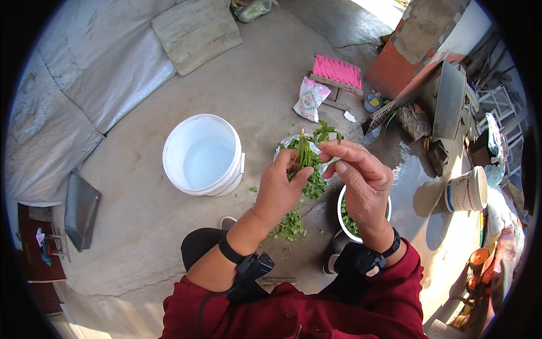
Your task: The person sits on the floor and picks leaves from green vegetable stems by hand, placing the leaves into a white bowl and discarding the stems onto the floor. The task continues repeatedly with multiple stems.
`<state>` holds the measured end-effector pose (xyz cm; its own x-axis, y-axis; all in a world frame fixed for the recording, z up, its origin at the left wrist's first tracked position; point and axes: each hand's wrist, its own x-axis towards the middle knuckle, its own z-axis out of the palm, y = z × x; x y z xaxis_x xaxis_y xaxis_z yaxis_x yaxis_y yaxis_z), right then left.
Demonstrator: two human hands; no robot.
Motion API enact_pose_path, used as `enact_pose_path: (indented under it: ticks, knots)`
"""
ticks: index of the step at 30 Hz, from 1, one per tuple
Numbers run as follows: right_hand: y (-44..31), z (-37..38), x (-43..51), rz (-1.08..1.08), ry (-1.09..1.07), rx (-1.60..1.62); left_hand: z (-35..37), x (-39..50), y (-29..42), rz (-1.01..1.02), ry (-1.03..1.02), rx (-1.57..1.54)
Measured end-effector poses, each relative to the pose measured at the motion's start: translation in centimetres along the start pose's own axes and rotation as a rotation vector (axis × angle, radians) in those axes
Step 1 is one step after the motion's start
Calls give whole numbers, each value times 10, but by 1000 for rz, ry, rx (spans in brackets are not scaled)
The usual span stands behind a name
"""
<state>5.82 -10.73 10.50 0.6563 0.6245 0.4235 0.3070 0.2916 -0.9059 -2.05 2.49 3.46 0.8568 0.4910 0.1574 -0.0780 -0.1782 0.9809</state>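
Observation:
In my left hand (279, 186) is a small bunch of leafy green herb stems (303, 149), with the pale cut ends pointing up between thumb and fingers. My right hand (355, 173) is just beside it, thumb and fingers bent together around a leafy green sprig (324, 130); the exact grip is partly hidden by the fingers. Below both hands, a heap of greens (315, 188) lies on a thin plastic bag (292, 139). Loose leaves (290, 226) are scattered on the floor nearer my feet. Under my right wrist stands a white-rimmed tub (341, 207) holding green leaves.
A large white bucket (171, 176) stands on the concrete floor to the left. Ahead are a pink-seated folding stool (336, 71) and a printed bag (311, 99). Another pail (463, 190) stands at right, near wet floor and stacked clutter. A dark tray (82, 212) leans far left.

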Motion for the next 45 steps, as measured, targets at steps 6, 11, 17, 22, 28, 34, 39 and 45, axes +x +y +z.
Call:
enact_pose_path:
  ticks: [6, 11, 17, 22, 28, 34, 39, 45]
  knots:
    - [3, 4, -27, 172, 80, -10, -10, 0, 0, 9, -16, -271]
    - [15, -23, -30, 575, -47, -2, -16, 1, 5, -43, -77, -153]
    - [40, -29, -29, 183, 138, -223, -3, -4, 8, -153, -317, -89]
    - [46, -39, -32, 405, 32, 8, 4, -10, 9, -131, -387, -30]
    - [45, -37, -30, 321, 44, 10, 3, -8, 2, -82, -452, 128]
    - [49, -41, -31, 259, 31, -157, -1, -6, 4, -185, -449, -160]
    - [58, -35, -35, 276, 17, -99, 5, -9, 5, -261, -469, -276]
    - [51, -50, -25, 633, 45, 433, -1, -5, -1, -250, -416, -188]
